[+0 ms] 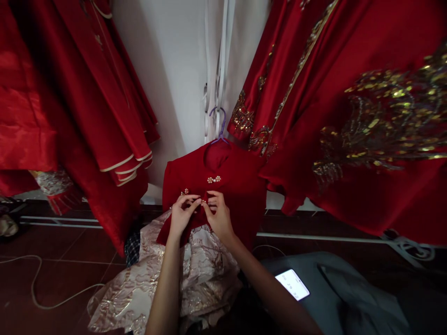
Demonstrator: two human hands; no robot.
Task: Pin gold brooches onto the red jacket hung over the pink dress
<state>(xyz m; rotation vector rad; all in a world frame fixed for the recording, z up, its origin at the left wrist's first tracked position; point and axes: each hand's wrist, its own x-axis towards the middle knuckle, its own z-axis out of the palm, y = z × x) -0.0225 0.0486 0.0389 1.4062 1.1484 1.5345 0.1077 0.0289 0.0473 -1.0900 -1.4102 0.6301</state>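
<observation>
A red top (244, 186) hangs from a purple hanger (222, 122) in front of me. A beaded flower clasp (214, 179) sits below its neckline, and another beaded ornament (185, 191) shows farther left. My left hand (182, 213) pinches the top's front opening, thumb and forefinger together. Close against it, my right hand (219, 215) pinches the same spot from the right. A small beaded clasp (203, 202) shows between the fingertips, partly covered by them. Shiny pale pink patterned fabric (206, 253) lies in folds beneath the top and under my forearms.
Red garments (94, 93) hang at the left, some with cream trim. More red garments with gold sequins (394, 111) hang at the right. A lit phone (292, 284) rests on grey-green fabric (335, 270). A pale cable (38, 288) curves across the tiled floor.
</observation>
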